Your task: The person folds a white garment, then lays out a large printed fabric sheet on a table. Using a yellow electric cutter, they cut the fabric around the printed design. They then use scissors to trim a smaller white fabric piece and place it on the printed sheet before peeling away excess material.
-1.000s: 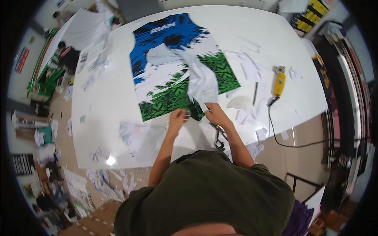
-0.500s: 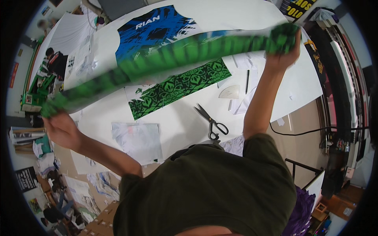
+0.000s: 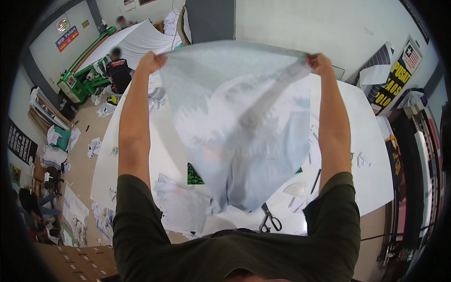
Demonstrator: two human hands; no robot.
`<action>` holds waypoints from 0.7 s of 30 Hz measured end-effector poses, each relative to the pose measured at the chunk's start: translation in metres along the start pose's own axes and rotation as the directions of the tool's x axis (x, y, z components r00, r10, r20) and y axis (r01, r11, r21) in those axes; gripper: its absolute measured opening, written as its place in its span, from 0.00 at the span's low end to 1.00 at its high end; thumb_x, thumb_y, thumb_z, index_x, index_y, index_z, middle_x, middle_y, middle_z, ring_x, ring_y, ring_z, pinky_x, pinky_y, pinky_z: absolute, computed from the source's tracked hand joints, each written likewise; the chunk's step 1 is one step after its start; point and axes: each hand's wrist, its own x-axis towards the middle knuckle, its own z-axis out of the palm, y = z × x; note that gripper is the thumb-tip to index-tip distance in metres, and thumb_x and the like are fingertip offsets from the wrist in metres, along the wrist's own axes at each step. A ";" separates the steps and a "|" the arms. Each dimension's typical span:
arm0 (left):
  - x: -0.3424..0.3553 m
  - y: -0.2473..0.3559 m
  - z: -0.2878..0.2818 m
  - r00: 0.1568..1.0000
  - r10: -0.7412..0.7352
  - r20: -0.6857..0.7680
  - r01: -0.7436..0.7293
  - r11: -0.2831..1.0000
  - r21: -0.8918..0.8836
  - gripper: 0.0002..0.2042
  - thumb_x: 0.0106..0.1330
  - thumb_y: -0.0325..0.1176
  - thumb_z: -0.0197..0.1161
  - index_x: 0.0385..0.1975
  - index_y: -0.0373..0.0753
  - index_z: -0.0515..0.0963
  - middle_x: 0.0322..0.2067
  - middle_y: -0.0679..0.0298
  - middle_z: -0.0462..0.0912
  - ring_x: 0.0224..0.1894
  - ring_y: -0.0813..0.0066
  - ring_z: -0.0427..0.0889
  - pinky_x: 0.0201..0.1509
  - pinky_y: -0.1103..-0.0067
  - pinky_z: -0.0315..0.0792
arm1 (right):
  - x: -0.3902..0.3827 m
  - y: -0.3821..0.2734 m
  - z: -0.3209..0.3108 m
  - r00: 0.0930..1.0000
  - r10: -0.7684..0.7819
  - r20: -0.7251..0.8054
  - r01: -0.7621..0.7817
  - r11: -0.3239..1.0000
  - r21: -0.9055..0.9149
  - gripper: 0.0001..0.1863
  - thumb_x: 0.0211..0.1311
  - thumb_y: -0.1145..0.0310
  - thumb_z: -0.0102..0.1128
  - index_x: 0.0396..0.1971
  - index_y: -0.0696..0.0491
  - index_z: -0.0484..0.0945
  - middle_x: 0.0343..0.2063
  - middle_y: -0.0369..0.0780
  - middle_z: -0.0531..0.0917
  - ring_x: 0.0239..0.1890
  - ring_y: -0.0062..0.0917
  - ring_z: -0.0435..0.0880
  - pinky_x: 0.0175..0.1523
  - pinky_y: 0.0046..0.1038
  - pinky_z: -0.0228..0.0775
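A wide fabric panel (image 3: pixel 263 117) hangs stretched between my two raised hands, its pale grey-white side towards me with faint shapes showing through. My left hand (image 3: pixel 152 62) grips its upper left corner, fingers closed. At the upper right corner, my right hand (image 3: pixel 320 63) pinches the edge. The lower part of the panel droops in folds over the white table (image 3: pixel 366 183). Behind it, most of a green-and-black patterned piece (image 3: pixel 195 175) is hidden. Black-handled scissors (image 3: pixel 270 222) lie near the table's front edge, just below the hanging cloth.
Pale thin sheets (image 3: pixel 183 199) lie at the table's front left. A quarter-circle template (image 3: pixel 294 189) and a dark, thin stick (image 3: pixel 315 181) are on the right. Beyond the table, a person in black (image 3: pixel 118 70) sits by a green machine (image 3: pixel 73 87). Fabric rolls (image 3: pixel 418 155) stand far right.
Both hands have risen and come closer together. The bunched green length between them has given way to a spread panel showing its pale side. The view has tilted up, showing more wall.
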 end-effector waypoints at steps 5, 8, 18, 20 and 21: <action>-0.008 0.139 0.013 0.848 0.354 0.394 -0.383 0.924 -0.006 0.13 0.75 0.29 0.47 0.49 0.24 0.71 0.50 0.45 0.78 0.54 0.55 0.79 0.66 0.61 0.73 | -0.014 -0.124 0.046 0.889 -0.433 0.149 0.414 0.899 0.145 0.13 0.75 0.68 0.53 0.49 0.62 0.78 0.46 0.46 0.83 0.43 0.36 0.84 0.53 0.39 0.80; -0.076 0.182 -0.003 0.704 0.515 0.488 -0.591 0.807 0.001 0.15 0.77 0.29 0.47 0.54 0.23 0.71 0.58 0.44 0.77 0.61 0.55 0.76 0.70 0.63 0.69 | -0.101 -0.133 0.057 0.776 -0.576 0.257 0.516 0.814 0.266 0.11 0.74 0.69 0.54 0.46 0.60 0.79 0.43 0.43 0.83 0.41 0.30 0.82 0.48 0.32 0.75; -0.322 -0.093 -0.167 0.787 0.505 0.355 -0.544 0.296 0.785 0.13 0.76 0.37 0.56 0.40 0.30 0.78 0.39 0.52 0.85 0.42 0.65 0.84 0.50 0.69 0.77 | -0.269 0.054 -0.115 0.561 -0.707 0.430 0.588 -0.024 -0.808 0.11 0.71 0.67 0.61 0.45 0.59 0.79 0.35 0.42 0.84 0.38 0.32 0.83 0.43 0.33 0.76; -0.341 -0.160 -0.196 0.876 0.410 0.254 -0.415 0.371 0.831 0.14 0.76 0.38 0.56 0.38 0.30 0.78 0.34 0.54 0.86 0.38 0.67 0.85 0.47 0.71 0.79 | -0.301 0.117 -0.119 0.954 -0.300 0.006 0.283 0.892 -0.352 0.15 0.75 0.62 0.56 0.44 0.59 0.82 0.34 0.35 0.84 0.34 0.19 0.81 0.38 0.24 0.74; -0.339 -0.195 -0.204 0.926 0.326 0.193 -0.372 0.688 0.623 0.14 0.76 0.38 0.57 0.38 0.31 0.78 0.34 0.55 0.86 0.38 0.67 0.86 0.48 0.73 0.80 | -0.308 0.150 -0.123 0.981 -0.194 -0.005 0.191 0.967 -0.167 0.15 0.75 0.62 0.58 0.45 0.59 0.82 0.34 0.34 0.84 0.34 0.15 0.80 0.37 0.22 0.73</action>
